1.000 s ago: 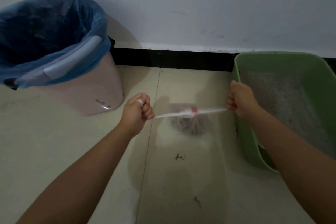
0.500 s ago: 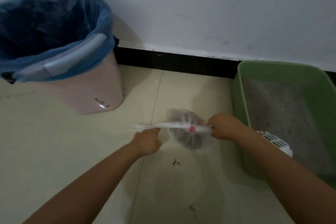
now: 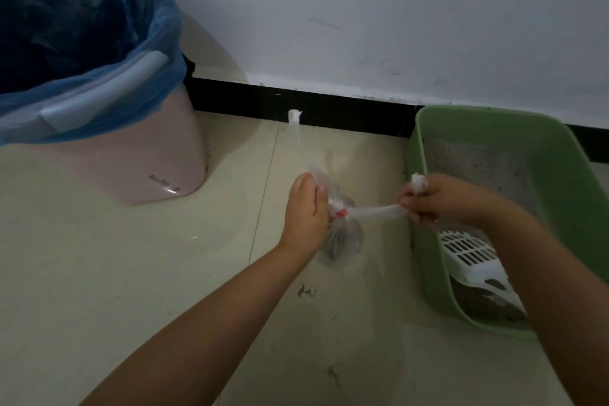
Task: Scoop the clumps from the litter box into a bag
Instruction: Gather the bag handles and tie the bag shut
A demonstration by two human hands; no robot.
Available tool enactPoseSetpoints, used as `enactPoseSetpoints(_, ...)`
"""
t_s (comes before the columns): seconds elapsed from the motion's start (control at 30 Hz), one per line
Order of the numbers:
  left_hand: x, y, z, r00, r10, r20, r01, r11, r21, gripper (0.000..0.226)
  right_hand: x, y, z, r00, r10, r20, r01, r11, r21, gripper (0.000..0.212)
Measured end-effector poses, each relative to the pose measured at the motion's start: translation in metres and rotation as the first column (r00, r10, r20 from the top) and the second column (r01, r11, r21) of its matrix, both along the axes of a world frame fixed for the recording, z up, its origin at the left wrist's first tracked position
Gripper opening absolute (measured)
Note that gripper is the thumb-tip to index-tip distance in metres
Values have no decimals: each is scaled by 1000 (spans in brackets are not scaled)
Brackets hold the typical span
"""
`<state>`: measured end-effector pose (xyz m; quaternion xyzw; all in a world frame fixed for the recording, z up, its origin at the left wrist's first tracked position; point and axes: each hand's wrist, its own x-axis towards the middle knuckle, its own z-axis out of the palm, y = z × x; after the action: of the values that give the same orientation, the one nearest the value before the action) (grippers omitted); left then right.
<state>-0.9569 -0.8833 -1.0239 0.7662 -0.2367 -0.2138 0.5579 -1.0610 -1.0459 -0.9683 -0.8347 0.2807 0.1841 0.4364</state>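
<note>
Your left fingers were hidden behind the back of your left hand (image 3: 308, 208), so the exact grip wasn't readable; it was clenched against the neck of the clear plastic bag (image 3: 342, 237), one twisted handle (image 3: 298, 142) sticking up past it toward the wall. Your right forearm covered part of the white slotted scoop (image 3: 468, 257) lying in the green litter box (image 3: 428, 208), under that arm. Bag contents were hard to make out: a dark clump mass through cloudy plastic.

The bag hung between your hands, just right of your left hand, bulging low, with a small red mark at the neck. Your right hand (image 3: 435, 198) pinched the other handle, stretched taut from the neck, its white end poking above your knuckles.

Half a second earlier both handles ran in one flat line between your hands; since then your left hand had closed in on the neck and its handle had swung upward.

The pink bin with blue liner (image 3: 108, 102) sat well left of your left hand.
</note>
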Motion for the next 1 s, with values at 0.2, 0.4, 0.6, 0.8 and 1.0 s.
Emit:
enactPoseSetpoints(0.2,-11,-7,6,925,-325,194,253,912,322,11,-6,-10,-10,944,-275,184,191,906,378,30)
enactPoseSetpoints(0.4,-4,-20,-1,770,-636,54,427,576,697,33,-5,-12,-16,911,-339,236,212,874,438,32)
enactPoseSetpoints(0.6,-4,-17,-16,812,-569,131,212,497,842,52,19,6,-37,862,-437,255,300,847,440,32)
enactPoseSetpoints(0.8,15,-9,-7,955,-288,-74,268,725,635,48,27,23,-59,991,100,-85,-106,992,-70,44)
enactPoseSetpoints(1.0,30,-1,-3,919,-290,-266,389,769,507,34,25,30,-55,965,12,262,79,939,-335,41)
